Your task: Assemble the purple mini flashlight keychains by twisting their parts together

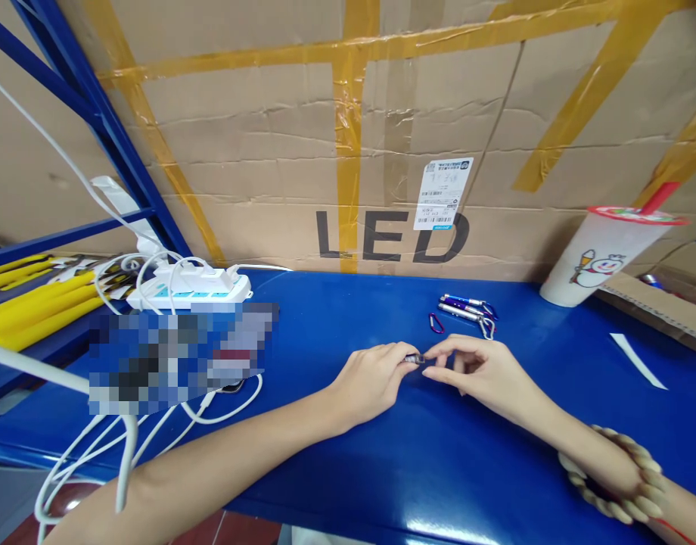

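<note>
My left hand (376, 382) is closed round a small dark and silver metal tube (414, 359); only its tip shows, the rest being hidden in the fingers. Facing that tip, my right hand (476, 372) has its thumb and forefinger apart, with the forefinger close to or touching the end; contact is hard to tell. Just beyond the hands lie several slim metal penlights (461, 306), silver and blue-purple, with a silver carabiner clip (487, 328) at one end. A loose purple-red carabiner (436, 323) rests beside them.
A white drink cup (601, 257) with a red straw stands at right, near a white paper strip (638, 362). At left are a power strip (194, 291), white cables (234, 415) and a pixelated patch. A large cardboard box (257, 159) walls off the blue table's (325, 484) back.
</note>
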### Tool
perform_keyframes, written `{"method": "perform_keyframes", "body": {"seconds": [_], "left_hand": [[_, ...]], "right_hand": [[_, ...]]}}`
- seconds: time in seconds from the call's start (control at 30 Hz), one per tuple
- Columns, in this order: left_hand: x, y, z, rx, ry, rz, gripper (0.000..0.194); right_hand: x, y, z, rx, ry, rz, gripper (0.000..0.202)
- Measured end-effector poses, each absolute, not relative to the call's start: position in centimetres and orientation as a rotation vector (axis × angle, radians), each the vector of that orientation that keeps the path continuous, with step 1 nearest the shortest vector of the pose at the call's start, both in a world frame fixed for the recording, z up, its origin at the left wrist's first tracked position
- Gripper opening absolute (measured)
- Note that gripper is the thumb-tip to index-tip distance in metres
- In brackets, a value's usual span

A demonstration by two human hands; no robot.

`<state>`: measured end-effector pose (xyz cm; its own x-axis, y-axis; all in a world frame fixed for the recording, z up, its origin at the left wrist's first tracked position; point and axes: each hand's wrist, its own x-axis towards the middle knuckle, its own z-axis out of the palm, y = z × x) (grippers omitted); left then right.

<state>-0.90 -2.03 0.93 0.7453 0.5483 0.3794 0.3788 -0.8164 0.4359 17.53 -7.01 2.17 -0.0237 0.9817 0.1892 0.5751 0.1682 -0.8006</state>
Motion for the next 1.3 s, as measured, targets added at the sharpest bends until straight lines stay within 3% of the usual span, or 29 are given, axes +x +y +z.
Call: {"method": "perform_keyframes", "body": {"seconds": [0.37,0.83,1.3], "left_hand": [[-1.1,-1.9,1.1,2.671,0.643,0.64,0.02],[-1.4,-1.9,1.4,2.69,0.475,0.487,0.024],[-0.8,-1.9,1.1,2.795,0.535,0.615,0.022]], "right_hand": [[17.4,-7.0,2.6,-1.34,-1.783,0.466,0.03],[17.8,-6.9,1.6,-1.452,-1.785,0.553,0.031],[15.4,-7.2,0.5,-1.529,-1.893,0.581,0.033]]}}
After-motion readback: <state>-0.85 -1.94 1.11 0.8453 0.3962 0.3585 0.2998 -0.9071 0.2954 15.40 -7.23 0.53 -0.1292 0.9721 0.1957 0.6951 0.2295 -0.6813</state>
